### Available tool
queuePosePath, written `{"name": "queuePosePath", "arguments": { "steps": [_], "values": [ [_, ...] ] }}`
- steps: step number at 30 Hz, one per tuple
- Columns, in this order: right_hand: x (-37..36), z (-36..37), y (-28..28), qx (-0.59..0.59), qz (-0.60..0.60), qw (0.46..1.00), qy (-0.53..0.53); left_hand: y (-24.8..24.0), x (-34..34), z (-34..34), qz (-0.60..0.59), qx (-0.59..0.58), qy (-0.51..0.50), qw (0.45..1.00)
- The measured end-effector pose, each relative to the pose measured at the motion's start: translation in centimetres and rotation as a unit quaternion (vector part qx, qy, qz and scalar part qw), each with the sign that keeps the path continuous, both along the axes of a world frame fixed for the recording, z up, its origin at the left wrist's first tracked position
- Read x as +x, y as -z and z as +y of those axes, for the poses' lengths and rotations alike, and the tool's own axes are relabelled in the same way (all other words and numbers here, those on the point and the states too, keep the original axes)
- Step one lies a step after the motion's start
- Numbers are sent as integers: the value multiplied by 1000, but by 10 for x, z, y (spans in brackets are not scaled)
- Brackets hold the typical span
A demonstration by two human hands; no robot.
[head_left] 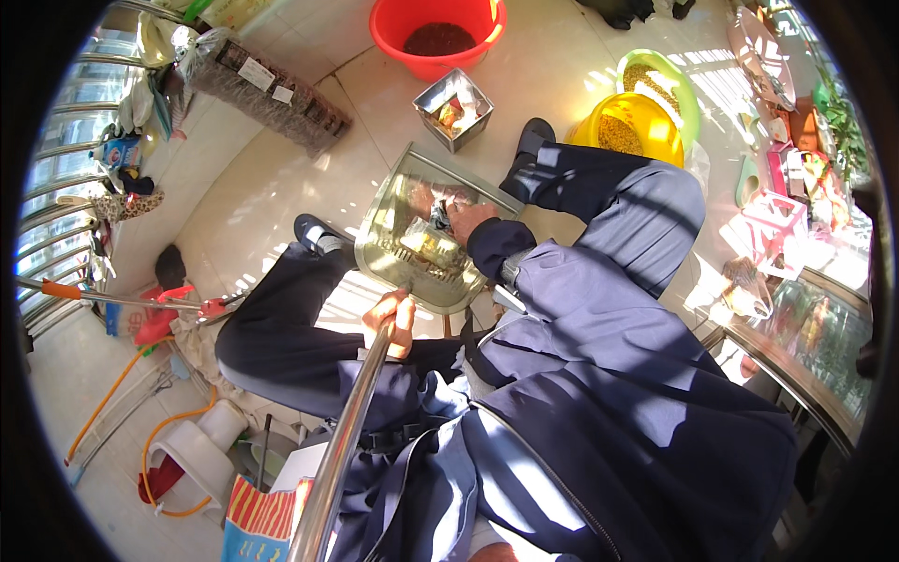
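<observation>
A grey-green translucent dustpan (376, 245) lies tilted between my feet, with a long shiny metal handle (345, 426) running back toward me. My left hand (391, 321) is closed round that handle close to the pan. Inside the pan lie crumpled clear and yellowish wrappers (433, 245). Over its right part, my right hand (471, 221) reaches in, fingers bent down on a dark and silvery crumpled wrapper (441, 214); the fingertips are partly hidden. Just beyond the pan stands a square metal tin (453, 137) holding colourful wrappers.
A red basin (384, 33) with dark contents stands at the far side. Yellow (662, 131) and pale green (691, 98) basins of grain are at the right. A long wrapped bundle (272, 98) lies far left. An orange hose (147, 450) winds around a white plastic vessel (208, 445) near left.
</observation>
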State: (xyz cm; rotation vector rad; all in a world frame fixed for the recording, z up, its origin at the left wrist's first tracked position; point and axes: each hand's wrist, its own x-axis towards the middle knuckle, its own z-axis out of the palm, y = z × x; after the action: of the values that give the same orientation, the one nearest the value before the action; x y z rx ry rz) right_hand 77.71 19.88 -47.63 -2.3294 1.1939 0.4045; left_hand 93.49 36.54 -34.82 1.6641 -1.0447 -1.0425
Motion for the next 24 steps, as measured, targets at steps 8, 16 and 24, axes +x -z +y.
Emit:
{"name": "queuePosePath", "arguments": {
  "steps": [8, 16, 24],
  "values": [
    [0, 18, 4, -8, -13, 997, -71, -17, -11, -1, -24, 92, -69, 993],
    [7, 3, 4, -8, -2, 999, -45, -11, -13, 0, -21, 24, -70, 997],
    [8, -1, 13, -2, -16, 999, -31, -8, -15, -4, -23, 23, -71, 997]
  ]
}}
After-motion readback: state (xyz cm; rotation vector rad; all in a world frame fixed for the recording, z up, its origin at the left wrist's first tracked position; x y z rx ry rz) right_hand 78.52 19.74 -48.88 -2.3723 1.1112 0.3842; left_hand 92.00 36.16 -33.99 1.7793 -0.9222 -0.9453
